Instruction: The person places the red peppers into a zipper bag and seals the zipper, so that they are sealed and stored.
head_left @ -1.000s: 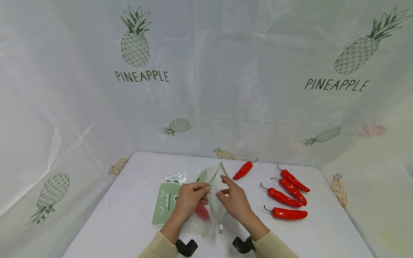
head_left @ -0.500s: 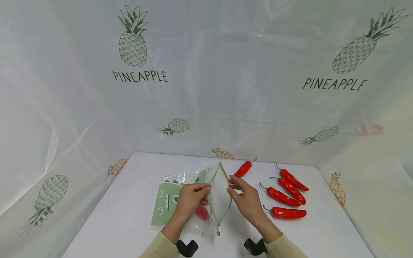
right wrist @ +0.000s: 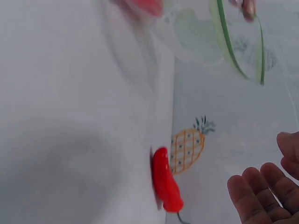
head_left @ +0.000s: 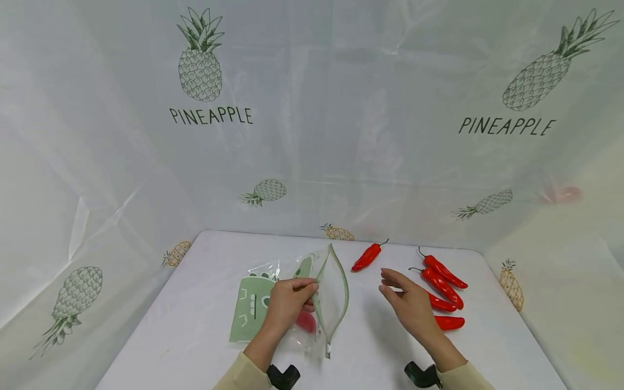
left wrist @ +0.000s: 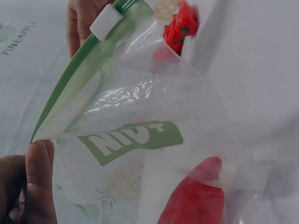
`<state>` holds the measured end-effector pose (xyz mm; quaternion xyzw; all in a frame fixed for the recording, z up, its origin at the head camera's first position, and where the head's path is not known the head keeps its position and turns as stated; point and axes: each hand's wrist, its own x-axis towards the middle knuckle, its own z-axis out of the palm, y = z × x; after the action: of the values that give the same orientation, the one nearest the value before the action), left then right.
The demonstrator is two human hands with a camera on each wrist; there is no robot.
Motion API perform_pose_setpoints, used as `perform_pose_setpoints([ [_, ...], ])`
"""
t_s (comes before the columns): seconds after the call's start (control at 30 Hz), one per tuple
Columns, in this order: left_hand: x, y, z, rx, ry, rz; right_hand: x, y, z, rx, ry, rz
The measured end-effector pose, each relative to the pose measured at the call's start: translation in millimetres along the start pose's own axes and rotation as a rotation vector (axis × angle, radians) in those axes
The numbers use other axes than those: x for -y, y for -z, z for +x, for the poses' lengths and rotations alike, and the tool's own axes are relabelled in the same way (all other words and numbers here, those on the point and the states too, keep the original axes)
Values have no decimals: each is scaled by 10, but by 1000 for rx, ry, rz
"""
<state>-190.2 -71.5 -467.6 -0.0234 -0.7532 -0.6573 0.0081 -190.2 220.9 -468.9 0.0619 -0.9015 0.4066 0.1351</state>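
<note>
My left hand (head_left: 288, 303) pinches the green-edged mouth of a clear zip bag (left wrist: 154, 100) between thumb and fingers. The bag's mouth gapes toward the right, with its white slider (left wrist: 106, 22) at the near end. Inside lies a red chili pepper (left wrist: 198, 196), also visible through the plastic in the head view. My right hand (head_left: 409, 306) is off the bag, above the table with fingers loosely bent and nothing in them. It is nearest to a group of red chili peppers (head_left: 442, 287) and partly covers the nearer ones.
A single red chili pepper (head_left: 366, 257) lies beyond the bag near the table's back edge. Left of the bag's mouth is a green printed panel (head_left: 248, 314) with a cartoon face, partly behind my left hand. A white pineapple-print sheet (head_left: 312, 135) hangs around the white table.
My right hand has touched the bag's right edge, spread the mouth wider, then left it and moved right toward the peppers. My left hand has kept its grip in place.
</note>
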Motion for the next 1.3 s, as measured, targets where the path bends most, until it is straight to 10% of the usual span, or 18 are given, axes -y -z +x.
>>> perform_pose_setpoints([
  [0.57, 31, 1, -5, 0, 16, 7, -647, 654, 12, 165, -55, -192],
  [1.3, 44, -16, -10, -14, 17, -36, -1138, 745, -81, 342, -201, -211],
])
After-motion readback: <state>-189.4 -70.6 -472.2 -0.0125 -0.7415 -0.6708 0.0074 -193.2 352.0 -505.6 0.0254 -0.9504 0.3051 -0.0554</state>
